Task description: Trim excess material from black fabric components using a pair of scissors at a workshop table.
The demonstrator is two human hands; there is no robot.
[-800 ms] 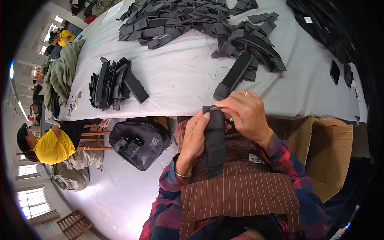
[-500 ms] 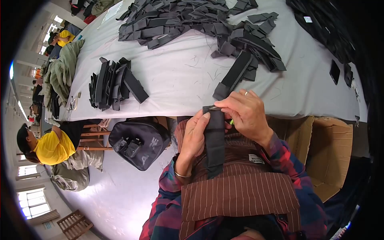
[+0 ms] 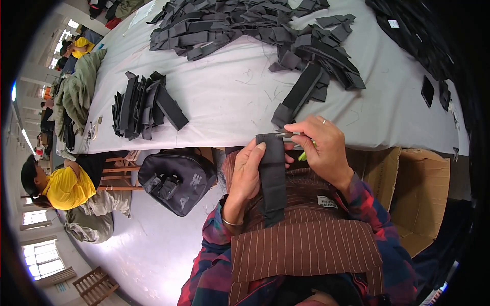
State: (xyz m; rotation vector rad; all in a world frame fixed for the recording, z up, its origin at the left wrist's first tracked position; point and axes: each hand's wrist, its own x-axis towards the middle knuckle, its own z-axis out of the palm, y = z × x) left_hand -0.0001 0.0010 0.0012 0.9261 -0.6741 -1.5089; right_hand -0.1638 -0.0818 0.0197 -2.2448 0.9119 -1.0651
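My left hand [image 3: 247, 171] pinches a dark grey fabric strip [image 3: 273, 178] near its upper end, thumb on the front face. The strip hangs down over my striped brown apron [image 3: 306, 250]. In my right hand [image 3: 324, 150] is a pair of thread snips [image 3: 287, 134]; the metal blades point at the strip's top right corner, and a bit of bright green shows below the fingers. Most of the snips is covered by the hand. Just beyond, a dark strip [image 3: 296, 97] lies at the table's near edge, touching a heap of similar strips [image 3: 224, 25].
A smaller stack of strips [image 3: 135, 109] sits on the white-covered table [image 3: 219, 112] at left. Below the edge are a black backpack [image 3: 178, 183] and, at right, an open cardboard box [image 3: 418, 199]. A person in yellow [image 3: 69, 186] sits far left. Black fabric [image 3: 413, 35] lies far right.
My right hand has drawn slightly right, away from the strip's top edge, and more of the snips' blades and green part shows. My left hand keeps its hold on the strip.
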